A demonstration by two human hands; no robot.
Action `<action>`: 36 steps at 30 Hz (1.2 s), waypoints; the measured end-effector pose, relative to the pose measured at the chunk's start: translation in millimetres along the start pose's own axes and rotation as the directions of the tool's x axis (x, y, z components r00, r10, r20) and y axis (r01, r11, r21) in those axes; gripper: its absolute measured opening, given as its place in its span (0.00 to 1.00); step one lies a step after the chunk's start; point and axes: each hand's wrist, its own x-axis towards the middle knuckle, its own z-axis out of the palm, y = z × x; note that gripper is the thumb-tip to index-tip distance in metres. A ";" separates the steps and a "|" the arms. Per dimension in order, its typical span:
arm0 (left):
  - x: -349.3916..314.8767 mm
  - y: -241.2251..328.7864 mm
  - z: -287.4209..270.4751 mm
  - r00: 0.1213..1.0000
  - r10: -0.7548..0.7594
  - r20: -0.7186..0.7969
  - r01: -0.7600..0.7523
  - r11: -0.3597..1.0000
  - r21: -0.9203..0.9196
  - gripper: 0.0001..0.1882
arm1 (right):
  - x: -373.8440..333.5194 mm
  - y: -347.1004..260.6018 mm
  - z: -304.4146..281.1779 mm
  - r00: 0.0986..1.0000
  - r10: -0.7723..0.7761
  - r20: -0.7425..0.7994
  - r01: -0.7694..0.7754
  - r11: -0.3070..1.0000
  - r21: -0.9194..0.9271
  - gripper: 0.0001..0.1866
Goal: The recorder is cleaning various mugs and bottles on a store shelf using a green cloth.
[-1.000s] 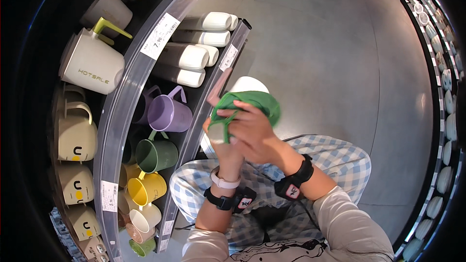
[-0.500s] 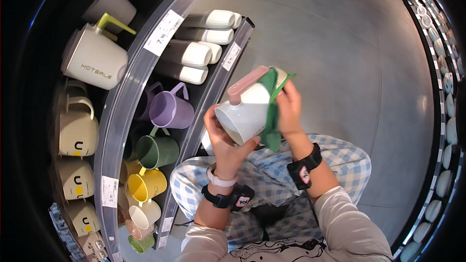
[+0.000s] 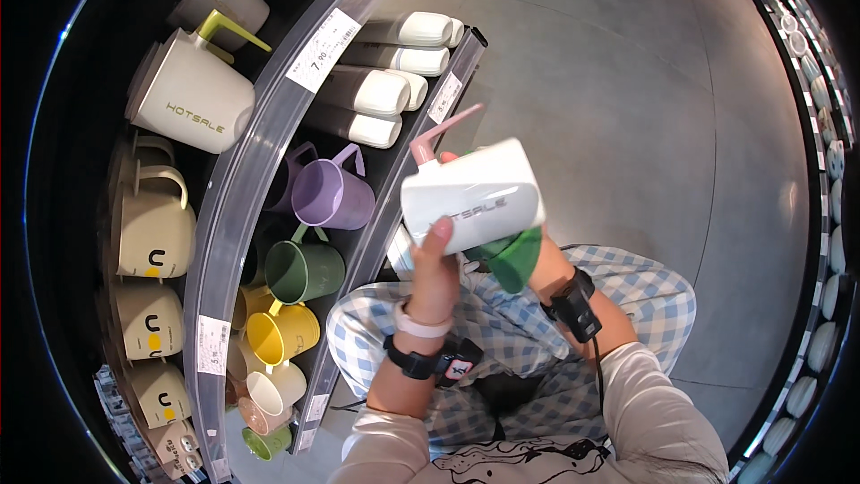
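white mug (image 3: 479, 202) hides much of the green cloth (image 3: 513, 264) and right hand (image 3: 547, 253)

White mug (image 3: 475, 186) since rotated; lettered side now faces upward. Green cloth (image 3: 511, 262) displaced from mug's right end to behind and below. Right hand (image 3: 548, 253) now mostly hidden behind mug. Left hand (image 3: 435, 264): thumb shifted onto lettered side.

White mug (image 3: 479, 184), glossy, grey-lettered, is being held tilted in mid-air, its angular pink handle (image 3: 424, 151) rising at upper left. Green cloth (image 3: 513, 264) is hanging behind and below it, partly hidden.
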 end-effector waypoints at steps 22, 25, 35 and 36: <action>13.2 -48.8 0.2 0.818 0.576 0.000 -0.325 0.462 0.825 0.47 | -4.5 -5.2 -7.0 0.795 -0.283 -0.536 0.124 0.942 -0.313 0.22; 4.8 -54.8 1.8 0.837 0.542 0.081 -0.411 0.523 0.746 0.46 | -11.0 -25.7 17.6 0.880 -0.343 -0.329 0.276 0.932 -0.236 0.24; -0.4 -30.5 -5.0 0.994 -0.003 -0.110 0.013 0.996 0.090 0.28 | 0.1 -13.3 21.7 0.933 -0.192 -0.305 0.131 0.969 -0.209 0.30; 0.4 -25.0 -6.8 0.988 0.016 -0.153 -0.014 1.000 0.014 0.26 | 3.1 1.7 22.9 0.857 -0.198 -0.476 0.092 0.967 -0.237 0.30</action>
